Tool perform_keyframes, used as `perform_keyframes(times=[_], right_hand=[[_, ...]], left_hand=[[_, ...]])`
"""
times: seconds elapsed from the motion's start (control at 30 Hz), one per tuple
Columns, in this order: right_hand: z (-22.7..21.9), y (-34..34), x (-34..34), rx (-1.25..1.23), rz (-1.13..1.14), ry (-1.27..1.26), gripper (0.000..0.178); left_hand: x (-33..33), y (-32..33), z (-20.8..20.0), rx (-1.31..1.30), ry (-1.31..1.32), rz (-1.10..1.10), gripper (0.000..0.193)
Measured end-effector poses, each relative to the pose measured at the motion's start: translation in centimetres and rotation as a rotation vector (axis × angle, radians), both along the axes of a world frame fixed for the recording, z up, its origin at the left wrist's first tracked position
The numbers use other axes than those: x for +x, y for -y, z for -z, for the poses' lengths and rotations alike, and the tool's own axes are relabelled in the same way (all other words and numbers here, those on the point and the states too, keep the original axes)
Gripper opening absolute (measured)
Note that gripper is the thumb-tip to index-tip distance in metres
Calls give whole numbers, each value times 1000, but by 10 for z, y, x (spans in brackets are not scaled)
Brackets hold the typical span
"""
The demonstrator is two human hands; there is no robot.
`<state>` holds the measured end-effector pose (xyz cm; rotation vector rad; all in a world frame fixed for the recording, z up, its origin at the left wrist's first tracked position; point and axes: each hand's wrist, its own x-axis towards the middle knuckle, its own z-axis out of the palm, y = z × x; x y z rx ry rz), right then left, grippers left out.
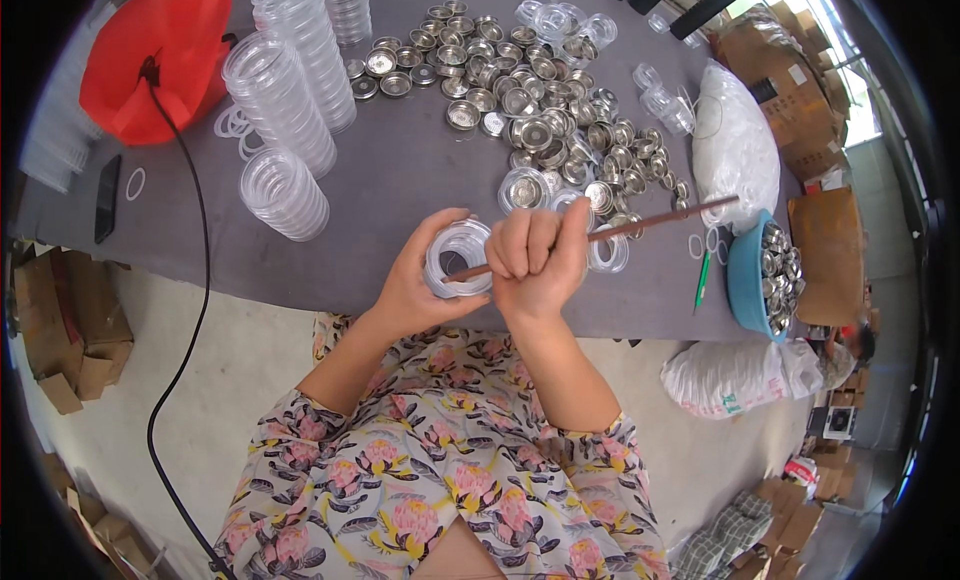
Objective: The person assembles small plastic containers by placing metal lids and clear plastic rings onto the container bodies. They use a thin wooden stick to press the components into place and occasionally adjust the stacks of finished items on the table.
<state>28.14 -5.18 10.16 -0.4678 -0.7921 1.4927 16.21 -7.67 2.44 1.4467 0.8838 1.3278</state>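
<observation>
Left grip [415,280]: I see it cupped around a clear round plastic case [458,258], just above the grey tabletop [400,190] edge.
Right grip [537,258]: fist pressed tight around a thin brown stick [640,224], tip poking into the case.
Behind: metal caps [540,110], stacked clear cases [290,90], blue bowl [748,280].

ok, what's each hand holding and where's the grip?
Left hand cups a clear round plastic case by its rim. Right hand fists a thin brown stick near its lower end, tip at the case.
</observation>
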Motion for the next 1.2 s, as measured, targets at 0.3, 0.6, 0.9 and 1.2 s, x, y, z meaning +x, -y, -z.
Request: perform_keyframes(times=[0.3,0.6,0.9,1.2], right_hand=[[-1,-9,13,261,209,126,60],[7,-10,-7,142,184,19,60],[-18,-4,7,-165,-27,287,58],[-21,-29,-19,76,289,371,56]], left_hand=[[2,4,6,58,-10,-76,84],[6,3,5,26,21,-73,83],[8,1,8,125,-30,-173,77],[13,-2,10,74,-94,-174,79]])
